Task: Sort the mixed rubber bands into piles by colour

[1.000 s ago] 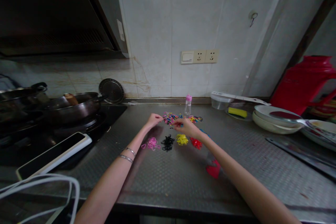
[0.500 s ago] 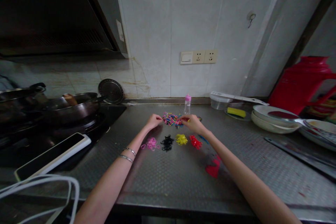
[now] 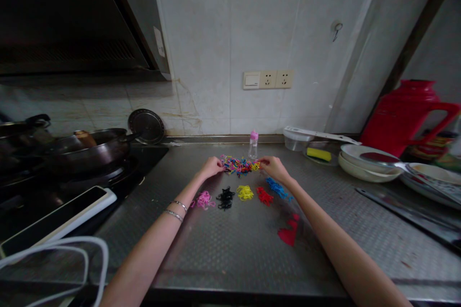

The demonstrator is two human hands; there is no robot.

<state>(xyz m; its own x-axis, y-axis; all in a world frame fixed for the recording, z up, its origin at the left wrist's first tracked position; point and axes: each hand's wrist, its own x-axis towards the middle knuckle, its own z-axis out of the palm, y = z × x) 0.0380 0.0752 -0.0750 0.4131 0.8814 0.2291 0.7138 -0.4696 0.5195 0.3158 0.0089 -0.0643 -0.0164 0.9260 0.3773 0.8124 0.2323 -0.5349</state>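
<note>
A mixed heap of small coloured rubber bands (image 3: 238, 166) lies on the metal counter between my hands. My left hand (image 3: 212, 168) is at the heap's left edge, its fingers closed together against the bands. At the right edge, beside some yellow bands, my right hand (image 3: 273, 168) has its fingertips pressed together. What either hand pinches is too small to make out. Nearer to me lie separate piles in a row: pink bands (image 3: 203, 199), black bands (image 3: 225, 198), yellow bands (image 3: 245, 193), red bands (image 3: 264, 196) and blue bands (image 3: 278, 188) by my right forearm.
Behind the heap stands a clear bottle with a pink top (image 3: 253, 145). A clear bag with red print (image 3: 288, 234) lies near my right arm. Pans (image 3: 90, 148) and a white device (image 3: 61, 220) are left; bowls (image 3: 367, 168) and a red thermos (image 3: 403, 115) right.
My right hand has moved off the heap to its right edge, uncovering yellow bands there and the blue pile. My left hand stays at the left edge. The view has shifted slightly.
</note>
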